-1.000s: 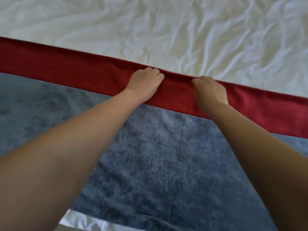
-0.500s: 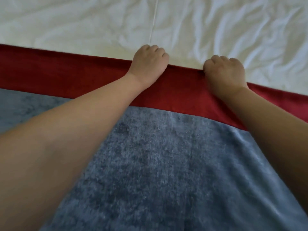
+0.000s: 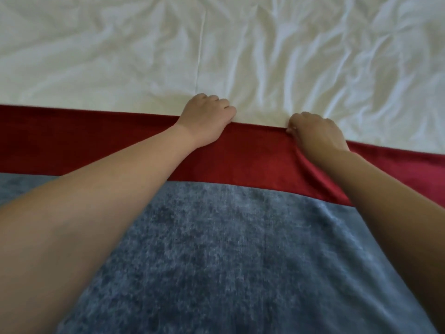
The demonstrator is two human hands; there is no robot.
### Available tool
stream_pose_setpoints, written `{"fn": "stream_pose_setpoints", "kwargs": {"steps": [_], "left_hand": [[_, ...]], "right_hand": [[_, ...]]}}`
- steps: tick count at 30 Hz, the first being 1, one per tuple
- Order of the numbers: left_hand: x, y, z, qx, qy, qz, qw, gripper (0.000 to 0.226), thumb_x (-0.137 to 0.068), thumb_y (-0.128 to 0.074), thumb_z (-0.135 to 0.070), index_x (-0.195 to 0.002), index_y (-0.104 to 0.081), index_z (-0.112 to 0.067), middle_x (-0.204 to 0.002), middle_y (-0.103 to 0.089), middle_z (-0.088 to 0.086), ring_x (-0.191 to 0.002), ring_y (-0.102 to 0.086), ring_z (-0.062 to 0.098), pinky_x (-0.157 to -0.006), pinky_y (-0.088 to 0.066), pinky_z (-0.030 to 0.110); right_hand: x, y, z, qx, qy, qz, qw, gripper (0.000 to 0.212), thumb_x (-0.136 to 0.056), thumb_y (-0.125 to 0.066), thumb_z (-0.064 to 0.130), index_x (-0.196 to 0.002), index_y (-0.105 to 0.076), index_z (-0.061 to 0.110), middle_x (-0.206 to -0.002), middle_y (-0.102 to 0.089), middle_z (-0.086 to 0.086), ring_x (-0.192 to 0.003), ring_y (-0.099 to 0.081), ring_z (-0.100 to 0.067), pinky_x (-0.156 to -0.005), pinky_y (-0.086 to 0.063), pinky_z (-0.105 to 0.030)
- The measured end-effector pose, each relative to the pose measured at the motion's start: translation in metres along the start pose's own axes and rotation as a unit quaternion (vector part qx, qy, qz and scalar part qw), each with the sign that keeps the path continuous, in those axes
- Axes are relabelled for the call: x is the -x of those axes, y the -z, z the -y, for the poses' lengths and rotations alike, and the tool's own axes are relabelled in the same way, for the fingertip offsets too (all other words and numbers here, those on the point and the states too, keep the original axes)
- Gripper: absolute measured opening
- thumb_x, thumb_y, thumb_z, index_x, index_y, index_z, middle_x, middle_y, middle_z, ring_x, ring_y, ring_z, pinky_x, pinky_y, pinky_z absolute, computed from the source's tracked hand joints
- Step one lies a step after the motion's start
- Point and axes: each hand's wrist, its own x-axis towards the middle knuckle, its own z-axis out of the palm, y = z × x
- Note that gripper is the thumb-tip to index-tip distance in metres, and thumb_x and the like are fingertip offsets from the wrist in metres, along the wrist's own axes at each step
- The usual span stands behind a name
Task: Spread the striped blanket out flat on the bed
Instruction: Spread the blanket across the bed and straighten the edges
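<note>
Red blanket edge under curled hands

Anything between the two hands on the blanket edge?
Head view: between left hand and right hand runs only the red edge of the striped blanket, white sheet beyond.

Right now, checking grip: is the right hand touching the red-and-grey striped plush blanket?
Touching. Head view: the right hand pinches the red-and-grey striped plush blanket at its far edge.

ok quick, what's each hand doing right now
Left hand: closed, gripping the red edge of the striped blanket.
Right hand: closed, pinching the same red edge.
</note>
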Motion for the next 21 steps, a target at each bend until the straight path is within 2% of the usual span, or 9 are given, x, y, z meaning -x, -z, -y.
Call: {"fn": "stream_pose_setpoints", "kwargs": {"steps": [3,6,10,14,18,21], "left_hand": [[-0.003,0.002,-0.009,-0.008,0.037,0.007,0.999,0.012,-0.089,-0.048,-0.01,-0.093,-0.058,-0.011,-0.092,-0.06,0.006,-0.081,-0.056,0.027,-0.066,-0.034,0.034],[-0.005,0.005,-0.022,0.009,0.06,-0.018,0.998,0.016,-0.09,-0.043,-0.015,-0.089,-0.057,-0.009,-0.087,-0.06,0.007,-0.075,-0.055,0.028,-0.065,-0.036,0.035],[-0.031,0.007,-0.059,0.065,0.032,-0.038,0.997,0.024,-0.093,-0.043,-0.029,-0.085,-0.058,-0.012,-0.082,-0.061,0.004,-0.073,-0.057,0.026,-0.064,-0.039,0.034],[-0.063,0.004,-0.107,0.122,-0.001,-0.032,0.992,0.027,-0.09,-0.052,-0.04,-0.093,-0.061,-0.015,-0.089,-0.063,0.002,-0.081,-0.06,0.025,-0.071,-0.045,0.035],[-0.088,-0.003,-0.14,0.129,-0.024,-0.025,0.991,0.022,-0.092,-0.053,-0.036,-0.098,-0.061,-0.016,-0.095,-0.064,0.001,-0.09,-0.06,0.022,-0.077,-0.042,0.034],[-0.103,-0.004,-0.15,0.098,-0.017,-0.017,0.995,0.018,-0.094,-0.051,-0.032,-0.094,-0.061,-0.018,-0.094,-0.064,-0.001,-0.088,-0.059,0.022,-0.075,-0.039,0.033]], "right_hand": [[-0.011,-0.004,0.004,0.015,-0.015,0.022,1.0,0.016,-0.095,-0.045,0.024,-0.089,-0.056,0.013,-0.093,-0.056,-0.01,-0.088,-0.053,-0.032,-0.068,-0.032,-0.036],[-0.01,-0.002,-0.001,-0.03,-0.007,0.029,0.999,0.018,-0.095,-0.046,0.03,-0.093,-0.056,0.014,-0.094,-0.057,-0.008,-0.089,-0.053,-0.03,-0.073,-0.039,-0.038],[0.007,0.01,-0.041,-0.076,0.059,0.02,0.995,0.019,-0.092,-0.052,0.035,-0.096,-0.054,0.016,-0.094,-0.058,-0.005,-0.09,-0.055,-0.029,-0.075,-0.042,-0.038],[0.036,0.019,-0.094,-0.085,0.074,0.008,0.994,0.018,-0.091,-0.055,0.034,-0.097,-0.054,0.017,-0.093,-0.058,-0.004,-0.085,-0.056,-0.029,-0.071,-0.044,-0.037],[0.057,0.022,-0.138,-0.046,0.079,0.039,0.995,0.019,-0.093,-0.051,0.033,-0.097,-0.056,0.015,-0.091,-0.058,-0.005,-0.084,-0.056,-0.03,-0.068,-0.043,-0.036],[0.054,0.017,-0.156,-0.009,0.068,0.04,0.997,0.013,-0.092,-0.048,0.019,-0.099,-0.059,0.016,-0.096,-0.058,-0.008,-0.088,-0.057,-0.032,-0.074,-0.045,-0.038]]}}
